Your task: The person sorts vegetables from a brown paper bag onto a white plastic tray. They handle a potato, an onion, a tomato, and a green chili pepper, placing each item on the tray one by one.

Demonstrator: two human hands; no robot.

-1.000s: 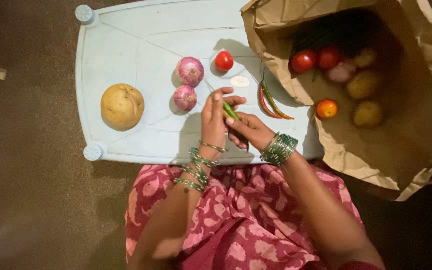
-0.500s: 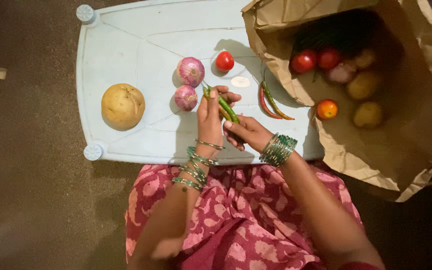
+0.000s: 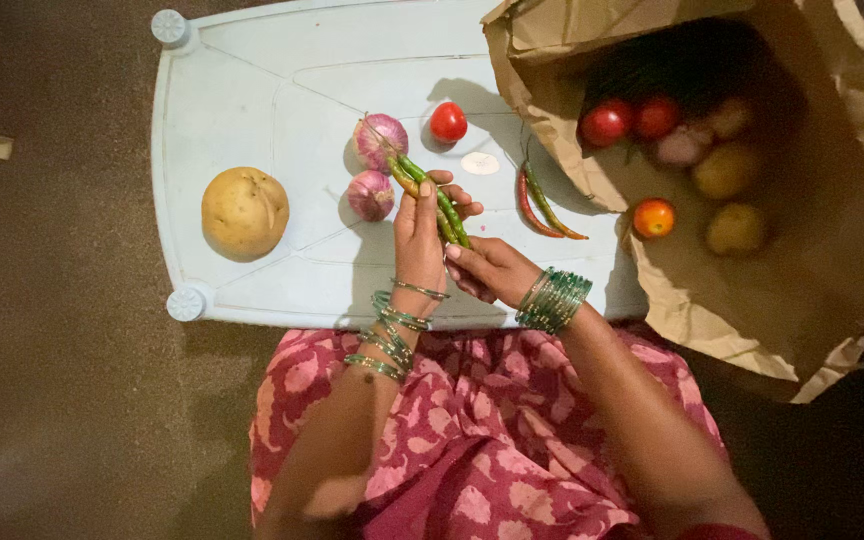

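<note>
1. The left hand has its fingers closed around green chilies; the chilies stick out up and to the left, over the desk, with their tips reaching the upper onion.
2. The right hand is just beside the left one; its fingers are half curled and touch the lower end of the chilies. I cannot tell if they grip it.
3. Both wrists carry green bangles.
4. A second onion lies just left of the left hand, and a potato lies further left.
5. A tomato lies above the hands, with a small white oval label near it.
6. Two more chilies, red and green, lie beside the bag.
7. The brown paper bag lies open at the right, with tomatoes, potatoes and an onion inside.
</note>
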